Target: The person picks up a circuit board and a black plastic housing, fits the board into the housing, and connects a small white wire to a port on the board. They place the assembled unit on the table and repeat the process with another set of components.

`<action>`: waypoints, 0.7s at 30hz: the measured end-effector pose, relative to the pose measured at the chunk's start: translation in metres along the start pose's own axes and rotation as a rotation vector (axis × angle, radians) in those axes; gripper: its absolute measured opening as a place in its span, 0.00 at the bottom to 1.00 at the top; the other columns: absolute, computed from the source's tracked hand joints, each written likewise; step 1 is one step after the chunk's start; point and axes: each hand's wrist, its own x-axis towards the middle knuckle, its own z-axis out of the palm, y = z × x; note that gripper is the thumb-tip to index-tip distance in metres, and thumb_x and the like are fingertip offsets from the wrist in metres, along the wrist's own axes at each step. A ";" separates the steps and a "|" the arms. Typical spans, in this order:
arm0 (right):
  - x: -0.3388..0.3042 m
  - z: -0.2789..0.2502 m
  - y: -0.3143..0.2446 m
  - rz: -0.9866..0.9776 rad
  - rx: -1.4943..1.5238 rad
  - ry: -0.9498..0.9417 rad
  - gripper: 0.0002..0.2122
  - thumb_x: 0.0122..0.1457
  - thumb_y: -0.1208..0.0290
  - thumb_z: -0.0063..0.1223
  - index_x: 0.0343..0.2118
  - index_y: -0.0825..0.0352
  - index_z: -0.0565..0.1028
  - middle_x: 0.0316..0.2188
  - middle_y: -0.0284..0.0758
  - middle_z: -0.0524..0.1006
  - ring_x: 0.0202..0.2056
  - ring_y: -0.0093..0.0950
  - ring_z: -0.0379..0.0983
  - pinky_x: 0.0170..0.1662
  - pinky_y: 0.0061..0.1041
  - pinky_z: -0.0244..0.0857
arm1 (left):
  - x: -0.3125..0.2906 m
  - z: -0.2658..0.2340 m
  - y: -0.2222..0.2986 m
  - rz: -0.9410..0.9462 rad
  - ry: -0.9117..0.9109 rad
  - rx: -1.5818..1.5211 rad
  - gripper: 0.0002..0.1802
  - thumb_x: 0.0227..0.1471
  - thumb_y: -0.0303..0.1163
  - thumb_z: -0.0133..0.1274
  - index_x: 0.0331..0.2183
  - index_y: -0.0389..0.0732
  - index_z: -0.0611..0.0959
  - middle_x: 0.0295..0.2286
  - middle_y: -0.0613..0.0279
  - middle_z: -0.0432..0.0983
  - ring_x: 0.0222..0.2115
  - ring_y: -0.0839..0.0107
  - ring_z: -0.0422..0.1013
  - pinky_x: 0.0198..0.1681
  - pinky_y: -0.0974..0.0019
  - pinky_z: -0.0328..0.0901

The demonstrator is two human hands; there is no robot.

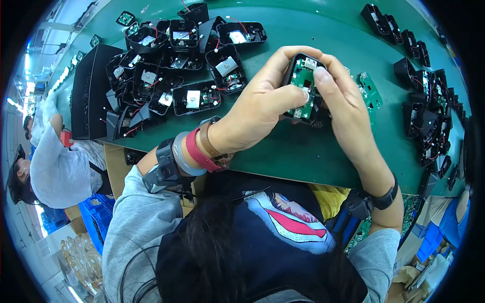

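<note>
Between my hands, above the green table, is a black plastic housing (295,76) with a green circuit board (303,78) seated in it. My left hand (270,93) wraps round the housing's left side, its thumb pressing on the board. My right hand (343,91) closes round the other side, its thumb near the white connector (310,63) at the board's far end. Beyond my right hand lie loose green circuit boards (371,92), partly hidden by it. What sits under the board inside the housing is hidden.
Several open black housings (193,99) with red wires are clustered at the left, beside a tall black box (91,91). More black housings (429,111) line the right of the green table (283,156). A co-worker (65,166) is at the far left, near blue bins (96,214).
</note>
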 end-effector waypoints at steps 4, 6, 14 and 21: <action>-0.005 -0.004 -0.006 -0.112 0.029 -0.124 0.23 0.57 0.72 0.50 0.55 0.69 0.59 0.42 0.34 0.68 0.42 0.21 0.66 0.47 0.20 0.62 | 0.002 0.004 0.008 -0.006 0.025 -0.088 0.31 0.46 0.24 0.43 0.55 0.42 0.62 0.42 0.60 0.67 0.40 0.73 0.67 0.44 0.69 0.66; -0.005 -0.003 -0.002 -0.087 0.035 -0.135 0.23 0.57 0.74 0.49 0.55 0.69 0.58 0.42 0.34 0.68 0.43 0.21 0.67 0.47 0.21 0.62 | 0.001 0.005 0.005 -0.031 0.044 -0.052 0.31 0.46 0.24 0.44 0.55 0.41 0.62 0.41 0.61 0.66 0.40 0.74 0.67 0.44 0.70 0.65; -0.009 0.001 -0.006 -0.025 0.038 -0.160 0.31 0.55 0.71 0.55 0.59 0.66 0.52 0.44 0.35 0.69 0.46 0.23 0.66 0.46 0.22 0.62 | -0.006 0.010 0.000 0.181 0.065 0.086 0.27 0.44 0.20 0.43 0.50 0.35 0.64 0.43 0.61 0.64 0.45 0.75 0.62 0.52 0.69 0.57; 0.034 -0.021 -0.065 -0.062 -0.400 -0.110 0.26 0.55 0.68 0.49 0.56 0.65 0.57 0.37 0.35 0.73 0.34 0.22 0.72 0.32 0.20 0.70 | -0.009 0.012 0.011 0.217 0.189 0.101 0.45 0.46 0.23 0.47 0.61 0.43 0.43 0.57 0.50 0.47 0.51 0.66 0.58 0.43 0.71 0.62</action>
